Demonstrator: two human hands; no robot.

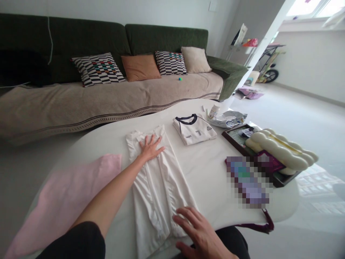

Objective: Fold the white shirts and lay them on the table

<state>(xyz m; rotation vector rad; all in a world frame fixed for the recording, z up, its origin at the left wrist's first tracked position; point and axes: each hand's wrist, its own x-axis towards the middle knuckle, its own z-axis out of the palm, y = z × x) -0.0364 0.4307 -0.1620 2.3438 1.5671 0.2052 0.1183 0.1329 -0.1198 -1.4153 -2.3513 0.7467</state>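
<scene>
A white shirt (pixel 159 187) lies lengthwise on the white table (pixel 212 169), folded into a long narrow strip. My left hand (pixel 150 147) rests flat on its far end near the collar, fingers spread. My right hand (pixel 201 233) lies open on the near end of the shirt, fingers apart. A folded white jersey (pixel 194 129) with a dark collar sits farther back on the table. A pink garment (pixel 64 201) lies spread at the table's left edge.
A dark tray (pixel 234 138) with a cream scalloped object (pixel 280 147) stands at the right. A crumpled bag (pixel 228 118) and small bottle (pixel 214 110) sit behind it. A green sofa (pixel 107 43) with several cushions runs along the back.
</scene>
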